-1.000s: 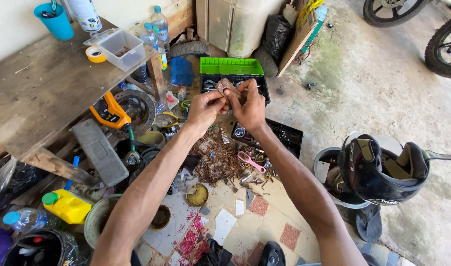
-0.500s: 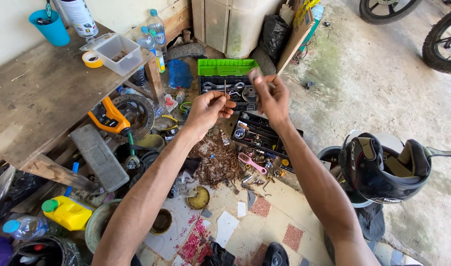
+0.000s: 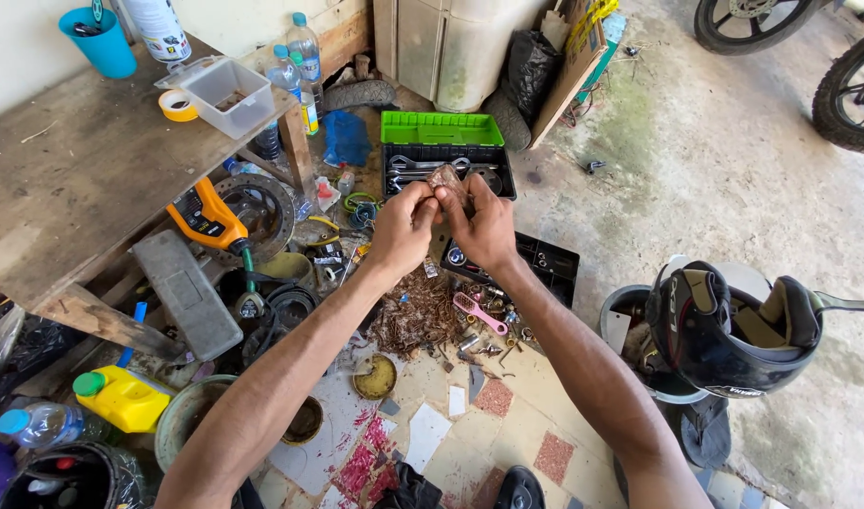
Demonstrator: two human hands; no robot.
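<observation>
My left hand (image 3: 402, 229) and my right hand (image 3: 484, 226) meet in front of me, both gripping a small rusty brown metal part (image 3: 446, 178) between their fingertips. They hover above a heap of rusty brown scraps (image 3: 415, 316) on the tiled floor. Just beyond the hands lies an open green tool case (image 3: 441, 129) with wrenches in its black tray (image 3: 399, 166). A pink brush (image 3: 479, 312) rests beside the heap.
A worn wooden bench (image 3: 83, 188) at left carries a clear tub (image 3: 227, 95), tape roll (image 3: 178, 105), blue cup (image 3: 103, 41) and bottles (image 3: 304, 49). Under it lie an orange tool (image 3: 205, 215) and yellow jug (image 3: 123, 398). A black helmet (image 3: 729, 330) sits right; motorcycle wheels (image 3: 851, 90) stand far right.
My right hand had drawn away toward the tool case half a second ago; it has come back and both hands again pinch the rusty part together.
</observation>
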